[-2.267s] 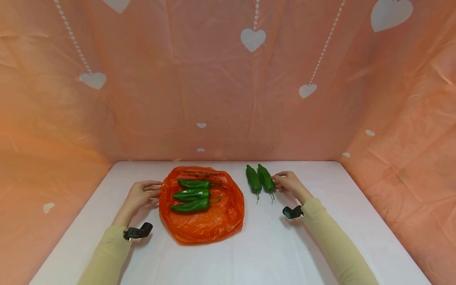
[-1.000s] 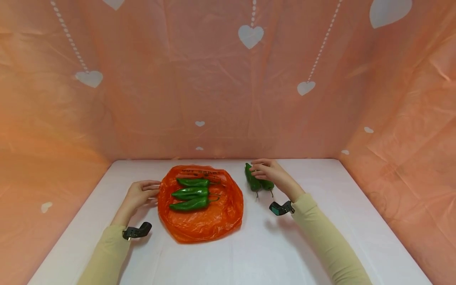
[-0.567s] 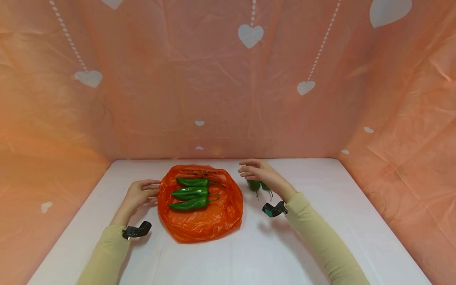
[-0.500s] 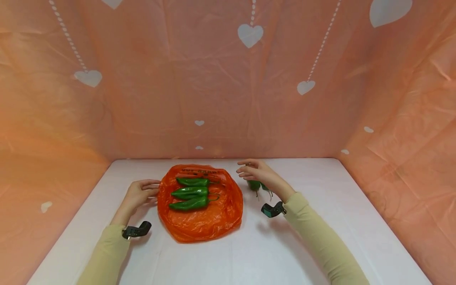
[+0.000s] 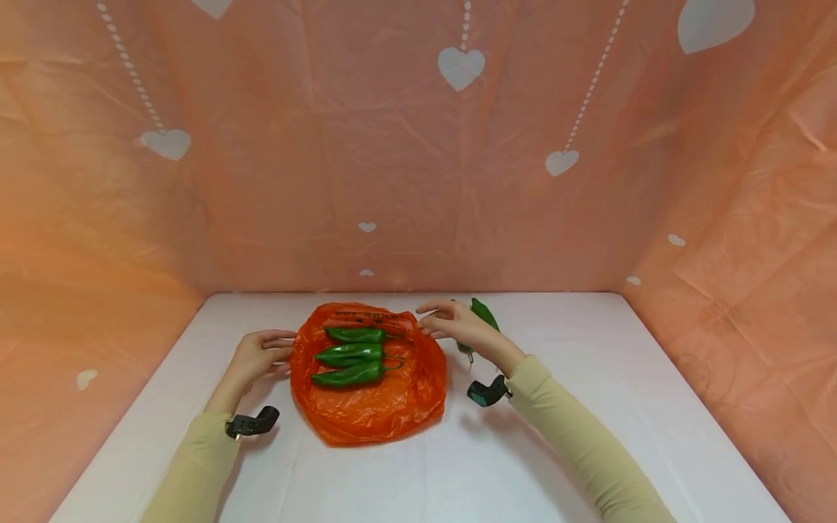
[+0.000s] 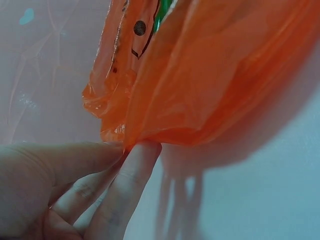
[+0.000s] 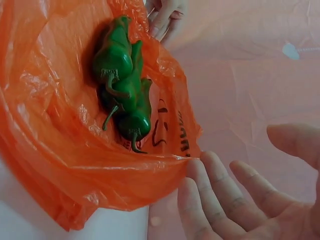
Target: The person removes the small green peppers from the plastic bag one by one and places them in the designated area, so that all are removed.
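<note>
L hand: your left hand (image 5: 256, 356) pinches the 9 o'clock edge of the crinkly orange plastic bag (image 5: 373, 399); thumb & fingers pressed together on the film, seen close in the left wrist view (image 6: 125, 175).
R hand: your right hand (image 5: 458, 328) is spread, fingers straight, holding nothing; fingertips (image 7: 200, 167) touch the bag's rim at approx 2 o'clock.
Bag: lies flat-ish on the white table (image 5: 588, 407), mouth open toward the far side, black print near the rim (image 7: 172, 130).
In bag: 3 glossy green long peppers (image 5: 353, 355) side by side, stems pointing to 3 o'clock; bunched together in the right wrist view (image 7: 122, 85).
Loose peppers: 2 more green peppers (image 5: 484, 314) on the table just beside the bag at 3 o'clock, mostly hidden behind your R hand.
Backdrop: peach cloth w/ white hearts (image 5: 461, 68) at 12 o'clock.
</note>
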`<state>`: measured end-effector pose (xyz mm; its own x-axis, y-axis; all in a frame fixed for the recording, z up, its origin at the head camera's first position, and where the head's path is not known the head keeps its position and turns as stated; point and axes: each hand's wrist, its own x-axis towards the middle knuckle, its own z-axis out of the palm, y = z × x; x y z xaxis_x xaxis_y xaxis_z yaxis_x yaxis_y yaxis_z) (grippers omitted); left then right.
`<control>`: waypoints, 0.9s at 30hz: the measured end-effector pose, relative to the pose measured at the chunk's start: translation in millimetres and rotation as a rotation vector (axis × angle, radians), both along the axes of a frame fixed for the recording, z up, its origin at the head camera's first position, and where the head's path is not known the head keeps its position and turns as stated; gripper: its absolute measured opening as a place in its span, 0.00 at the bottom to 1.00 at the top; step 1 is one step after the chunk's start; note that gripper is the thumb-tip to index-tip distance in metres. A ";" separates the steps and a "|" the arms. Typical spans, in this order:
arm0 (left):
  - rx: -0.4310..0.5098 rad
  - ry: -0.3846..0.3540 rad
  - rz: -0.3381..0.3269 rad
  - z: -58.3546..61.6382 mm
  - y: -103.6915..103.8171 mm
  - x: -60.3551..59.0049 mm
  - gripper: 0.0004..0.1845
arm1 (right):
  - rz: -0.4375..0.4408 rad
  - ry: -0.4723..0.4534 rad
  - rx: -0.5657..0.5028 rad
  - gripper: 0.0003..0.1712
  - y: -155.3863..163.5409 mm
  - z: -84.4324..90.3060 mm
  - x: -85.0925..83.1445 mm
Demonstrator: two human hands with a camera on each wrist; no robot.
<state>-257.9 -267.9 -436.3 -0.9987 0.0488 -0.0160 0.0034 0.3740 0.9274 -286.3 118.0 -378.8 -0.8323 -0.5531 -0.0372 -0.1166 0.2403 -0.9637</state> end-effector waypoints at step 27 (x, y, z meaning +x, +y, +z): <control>0.027 0.020 -0.010 -2.5 -2.2 -0.3 0.20 | 0.110 -0.019 -0.014 0.22 -45.4 -19.1 4.6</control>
